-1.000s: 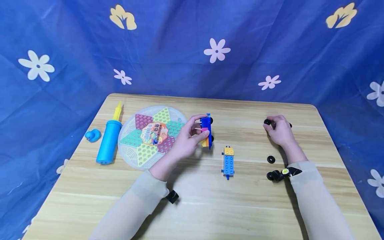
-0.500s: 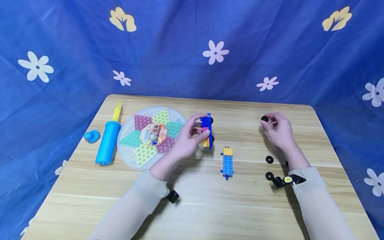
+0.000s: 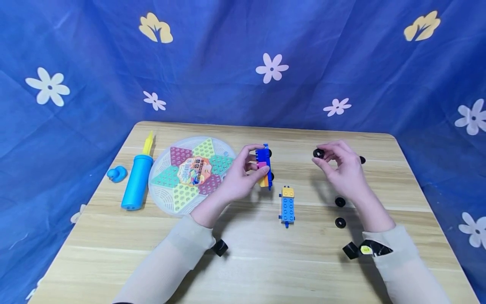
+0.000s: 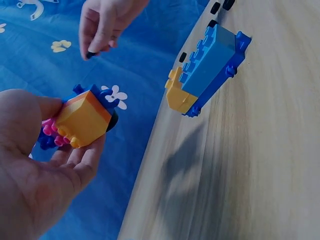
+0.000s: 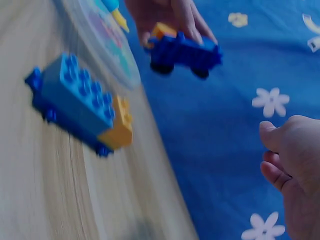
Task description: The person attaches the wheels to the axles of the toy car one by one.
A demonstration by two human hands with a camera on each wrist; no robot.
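Note:
My left hand (image 3: 240,178) holds a building-block toy car (image 3: 269,164) on its side above the table. The car has a dark blue base, pink and yellow-orange blocks, and black wheels on its right side. To the right, my right hand (image 3: 344,171) pinches a small black toy wheel (image 3: 318,153) between thumb and fingers, in the air and apart from the car. In the right wrist view that wheel is hidden. Between the hands, nearer the front, a second block car base (image 3: 287,207) with light blue and yellow blocks stands on the table, its axle stubs bare.
Loose black wheels lie on the right: one wheel (image 3: 340,202), another wheel (image 3: 340,222) and a far wheel (image 3: 362,160). At left are a round Chinese checkers board (image 3: 159,169), a blue hand pump (image 3: 137,181) and a blue rubber duck (image 3: 117,173). A blue curtain (image 3: 212,84) hangs behind.
The right hand has lifted a wheel from the table's far right and brought it left toward the car. The left hand with the car has barely moved.

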